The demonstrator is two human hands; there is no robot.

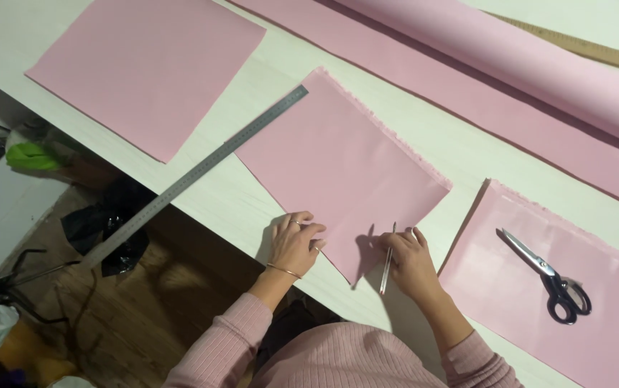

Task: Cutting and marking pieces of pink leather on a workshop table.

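Her right hand point(411, 260) is closed around a thin silvery pen point(387, 263), held upright against the near corner of the middle pink fabric piece point(342, 169), with the fingertips pressing down on the cloth. The left hand point(295, 243) lies flat beside it, fingers loosely curled and holding nothing, resting on the left near edge of that same piece where it meets the white table point(460, 147). A thin bracelet sits on the left wrist, and both arms are in ribbed pink sleeves.

A long steel ruler point(194, 172) runs aslant along the left side of the middle piece, its lower end sticking out past the table's edge. Further left lies another pink square point(148, 65), well apart from the hands. To the right a third pink piece point(575, 302) carries a pair of black-handled scissors point(546, 276), lying shut. Along the far side stretches a pink fabric roll point(525, 65) with a wooden ruler point(597, 50) behind it
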